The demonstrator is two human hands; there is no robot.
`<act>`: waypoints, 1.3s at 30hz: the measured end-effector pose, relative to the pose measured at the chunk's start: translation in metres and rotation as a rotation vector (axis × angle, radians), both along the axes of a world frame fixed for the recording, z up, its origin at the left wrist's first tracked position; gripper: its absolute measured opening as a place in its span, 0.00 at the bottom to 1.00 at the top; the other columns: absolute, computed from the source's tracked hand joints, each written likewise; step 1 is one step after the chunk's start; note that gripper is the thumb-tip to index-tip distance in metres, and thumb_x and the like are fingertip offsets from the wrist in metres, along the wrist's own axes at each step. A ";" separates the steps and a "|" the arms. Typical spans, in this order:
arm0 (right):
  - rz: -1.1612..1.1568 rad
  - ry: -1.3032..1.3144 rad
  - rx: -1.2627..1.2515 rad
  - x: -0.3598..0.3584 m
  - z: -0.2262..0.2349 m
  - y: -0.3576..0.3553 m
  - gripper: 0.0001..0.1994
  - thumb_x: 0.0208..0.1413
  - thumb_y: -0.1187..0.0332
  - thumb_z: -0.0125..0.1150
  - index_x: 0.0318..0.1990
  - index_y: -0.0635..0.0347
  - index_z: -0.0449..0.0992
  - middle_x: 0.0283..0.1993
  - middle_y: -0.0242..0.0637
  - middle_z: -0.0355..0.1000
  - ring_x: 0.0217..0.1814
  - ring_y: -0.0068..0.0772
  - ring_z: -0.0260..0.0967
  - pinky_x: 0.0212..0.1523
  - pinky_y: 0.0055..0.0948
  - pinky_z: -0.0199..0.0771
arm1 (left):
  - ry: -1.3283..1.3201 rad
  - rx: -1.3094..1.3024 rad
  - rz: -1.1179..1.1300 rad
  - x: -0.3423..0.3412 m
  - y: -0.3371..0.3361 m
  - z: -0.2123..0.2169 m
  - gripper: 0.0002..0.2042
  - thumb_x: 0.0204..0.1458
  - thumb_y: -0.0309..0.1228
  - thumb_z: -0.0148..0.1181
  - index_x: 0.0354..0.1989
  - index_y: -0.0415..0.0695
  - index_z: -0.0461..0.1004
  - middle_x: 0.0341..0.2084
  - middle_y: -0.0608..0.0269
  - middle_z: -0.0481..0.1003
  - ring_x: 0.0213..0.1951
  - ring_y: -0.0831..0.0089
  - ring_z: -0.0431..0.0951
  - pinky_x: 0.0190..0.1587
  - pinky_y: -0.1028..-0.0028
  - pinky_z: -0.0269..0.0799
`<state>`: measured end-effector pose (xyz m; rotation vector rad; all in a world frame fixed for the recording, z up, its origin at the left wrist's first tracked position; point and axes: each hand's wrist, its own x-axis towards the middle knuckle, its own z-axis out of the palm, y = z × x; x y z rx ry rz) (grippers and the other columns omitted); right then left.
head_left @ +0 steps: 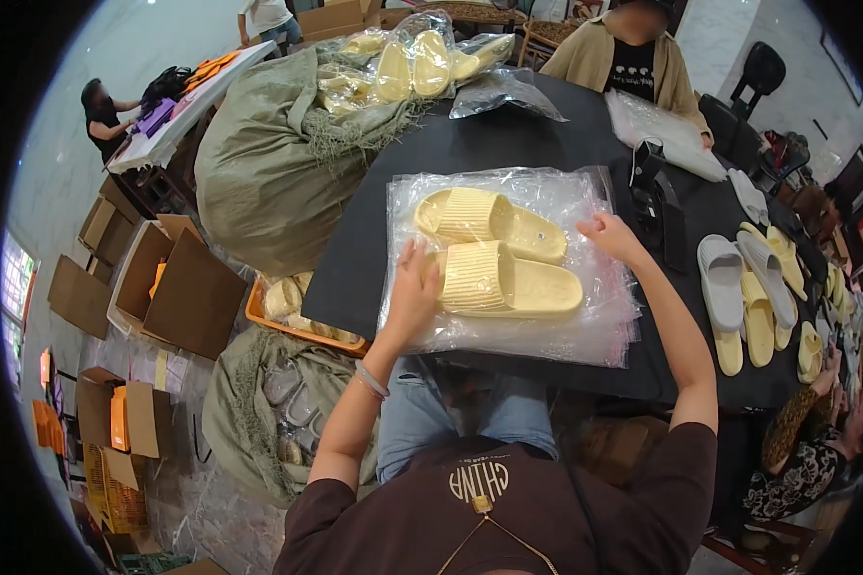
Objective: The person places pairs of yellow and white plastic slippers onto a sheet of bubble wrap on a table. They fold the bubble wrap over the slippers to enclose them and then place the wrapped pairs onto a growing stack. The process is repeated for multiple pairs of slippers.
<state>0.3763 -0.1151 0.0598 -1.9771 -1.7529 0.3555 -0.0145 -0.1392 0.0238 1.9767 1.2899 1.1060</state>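
Note:
Two pale yellow slippers, an upper one (532, 232) and a lower one (545, 287), lie side by side with toes to the left. Under them is a stack of clear plastic bags (599, 331); whether the slippers are inside the top bag I cannot tell. My left hand (415, 289) rests at the toe of the lower slipper, fingers stretched out. Beyond the slippers' heels, my right hand (612, 236) is closed, thumb and fingers pinching the bag's right edge.
The table is black (355, 268). A tape dispenser (657, 187) stands right of the bags, with grey slippers (721, 278) beyond. Bagged yellow slippers (412, 67) top a green sack (268, 163). An orange crate (307, 326) is at the left; a person (633, 57) sits opposite.

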 end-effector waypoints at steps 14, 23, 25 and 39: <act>0.320 1.926 -0.311 0.001 0.053 -0.047 0.16 0.57 0.70 0.54 0.52 0.61 0.65 0.26 0.28 0.69 0.13 0.14 0.58 0.12 0.15 0.60 | 0.578 0.150 0.227 0.005 -0.010 -0.024 0.23 0.62 0.38 0.34 0.62 0.40 0.57 0.63 0.55 0.57 0.66 0.64 0.53 0.65 0.54 0.44; 0.859 -0.151 0.130 -0.069 0.031 -0.017 0.27 0.50 0.58 0.61 0.59 0.51 0.65 0.58 0.32 0.68 0.53 0.37 0.65 0.58 0.37 0.62 | 0.482 0.158 0.209 0.003 -0.016 -0.015 0.24 0.61 0.38 0.37 0.63 0.40 0.55 0.63 0.54 0.57 0.65 0.63 0.54 0.64 0.54 0.45; 0.959 -0.233 0.141 -0.094 0.040 -0.009 0.28 0.48 0.59 0.63 0.59 0.48 0.66 0.61 0.30 0.64 0.58 0.40 0.62 0.61 0.39 0.58 | 0.487 0.166 0.222 0.001 -0.016 -0.015 0.24 0.60 0.37 0.38 0.63 0.40 0.55 0.62 0.54 0.58 0.65 0.63 0.55 0.64 0.54 0.45; 0.829 -0.200 0.416 -0.127 0.019 0.021 0.10 0.39 0.70 0.61 0.32 0.62 0.75 0.42 0.44 0.68 0.46 0.49 0.64 0.47 0.40 0.66 | 0.461 0.168 0.236 0.004 -0.015 -0.014 0.28 0.59 0.42 0.43 0.64 0.39 0.53 0.60 0.45 0.58 0.65 0.50 0.52 0.64 0.55 0.46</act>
